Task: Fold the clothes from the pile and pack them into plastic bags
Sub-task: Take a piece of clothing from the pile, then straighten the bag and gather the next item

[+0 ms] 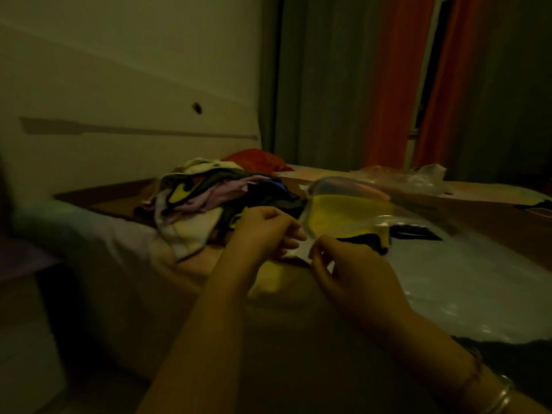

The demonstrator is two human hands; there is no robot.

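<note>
Both hands pinch plastic bag (pixel 352 201) mouth: left hand (pixel 264 231) at 9 o'clock, right hand (pixel 343 264) at 6; yellow garment (pixel 343 216) inside.

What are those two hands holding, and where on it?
Both the left hand and right hand pinch the near open edge of a clear plastic bag with a yellow garment inside.

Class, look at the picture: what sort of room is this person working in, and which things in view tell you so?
Probably a bedroom. The clothes pile lies on what looks like a bed against a wall, orange curtains hang behind, and both hands pinch a plastic bag.
</note>
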